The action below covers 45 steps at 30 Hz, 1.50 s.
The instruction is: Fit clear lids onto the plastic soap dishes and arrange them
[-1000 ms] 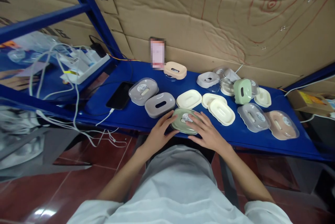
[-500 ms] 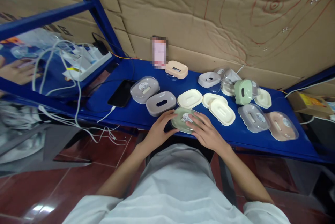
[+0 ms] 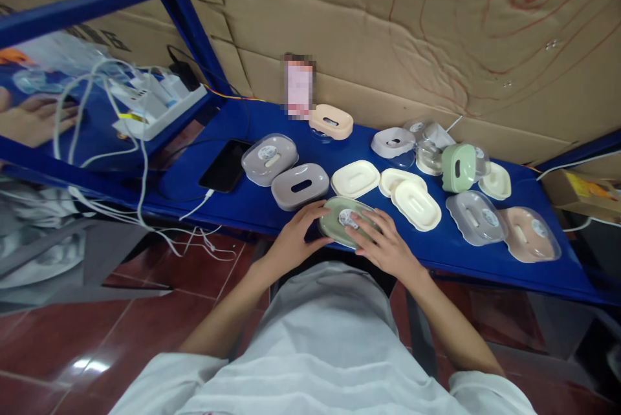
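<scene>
Evidently, the left hand grips and the right hand, fingers spread, covers a green case at the near edge of the blue table. Its sticker (illegible) faces up; behind the table, cardboard shows "11".

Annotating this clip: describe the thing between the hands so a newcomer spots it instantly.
Find the near edge of the blue table. Between the left hand and right hand is an oval, muted-green case with a whitish label on top. The other green piece, farther right, is paler and shows a dark slot instead.
</scene>
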Motion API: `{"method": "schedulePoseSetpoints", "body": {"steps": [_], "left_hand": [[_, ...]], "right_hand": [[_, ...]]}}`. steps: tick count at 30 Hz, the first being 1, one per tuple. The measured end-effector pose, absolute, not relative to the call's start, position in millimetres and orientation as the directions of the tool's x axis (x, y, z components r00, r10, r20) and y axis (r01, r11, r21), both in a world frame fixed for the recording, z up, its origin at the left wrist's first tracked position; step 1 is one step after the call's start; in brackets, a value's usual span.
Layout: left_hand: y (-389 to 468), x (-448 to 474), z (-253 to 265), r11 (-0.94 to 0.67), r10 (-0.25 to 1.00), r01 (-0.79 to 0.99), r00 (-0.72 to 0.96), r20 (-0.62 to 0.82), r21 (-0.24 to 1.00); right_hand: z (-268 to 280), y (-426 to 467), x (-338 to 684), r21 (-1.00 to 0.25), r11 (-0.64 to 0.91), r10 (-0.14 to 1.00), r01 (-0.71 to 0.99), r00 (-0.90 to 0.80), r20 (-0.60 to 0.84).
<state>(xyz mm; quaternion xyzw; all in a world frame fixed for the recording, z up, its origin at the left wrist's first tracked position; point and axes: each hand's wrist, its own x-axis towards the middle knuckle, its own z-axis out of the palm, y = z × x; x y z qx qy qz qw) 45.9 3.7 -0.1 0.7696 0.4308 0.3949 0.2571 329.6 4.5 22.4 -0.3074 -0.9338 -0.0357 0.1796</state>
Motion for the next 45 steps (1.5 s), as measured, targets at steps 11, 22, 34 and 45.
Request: {"method": "schedulePoseSetpoints", "body": {"steps": [11,22,34,45], "left_hand": [[3,47,3,-0.498,0.864,0.537,0.376,0.336,0.681],[7,16,-2,-0.464,0.835,0.654,0.098,0.541,0.598],[80,-33,30,-0.126,0.745,0.755,-0.356,0.564,0.643],[103,-14,36,-0.058,0.812,0.772,-0.332,0.479,0.633]], "right_hand": [[23,5,326,-0.087,0.801,0.579,0.593,-0.729,0.364],[16,2,336,-0.167,0.735,0.615,0.657,-0.542,0.573],[20,5,327,-0.208,0.666,0.706,0.716,-0.517,0.484],[19,7,326,-0.269,0.623,0.766,0.735,-0.503,0.401]]}}
